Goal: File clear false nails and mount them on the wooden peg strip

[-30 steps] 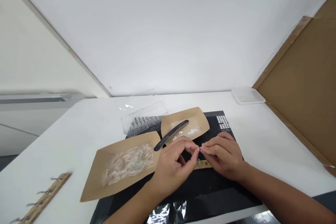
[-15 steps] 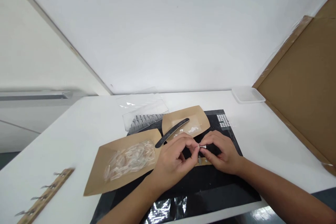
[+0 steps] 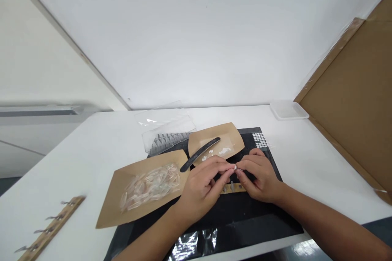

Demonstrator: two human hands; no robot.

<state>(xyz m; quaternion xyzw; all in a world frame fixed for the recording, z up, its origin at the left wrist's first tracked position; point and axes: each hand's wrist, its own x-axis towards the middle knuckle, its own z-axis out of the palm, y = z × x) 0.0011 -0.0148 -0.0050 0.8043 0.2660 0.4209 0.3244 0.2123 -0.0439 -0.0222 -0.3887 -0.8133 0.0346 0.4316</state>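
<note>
Clock centre: where both hands' fingertips meet.
Wooden strip (image 3: 54, 227): at 8 o'clock on the white tabletop (image 3: 324, 175), small clips along it.
Black mat (image 3: 245, 216): beneath the hands, glossy towards 7 o'clock.
Left hand (image 3: 200, 185): thumb and index finger pinching a tiny white bit (image 3: 235, 167).
Right hand (image 3: 263, 176): thumb and index finger pinching a small metallic piece (image 3: 240, 169) right beside the white bit; whether the two are joined, cannot tell.
Yellowish strip (image 3: 235, 188): at 6 o'clock on the mat, small upright clips on it.
Larger cardboard tray (image 3: 107, 208): at 9 o'clock, holding clear nail tips (image 3: 151, 185).
Nail file (image 3: 200, 154): at 10 o'clock, dark, curved, lying across the smaller cardboard tray (image 3: 237, 134).
Smaller tray: at 11 o'clock, white bits inside.
Sticker-dot sheet (image 3: 259, 140): at 1 o'clock.
Clear plastic case (image 3: 171, 140): at 10 o'clock, beyond the trays.
Translucent container (image 3: 289, 111): between 1 and 2 o'clock, near the cardboard panel (image 3: 352, 85).
</note>
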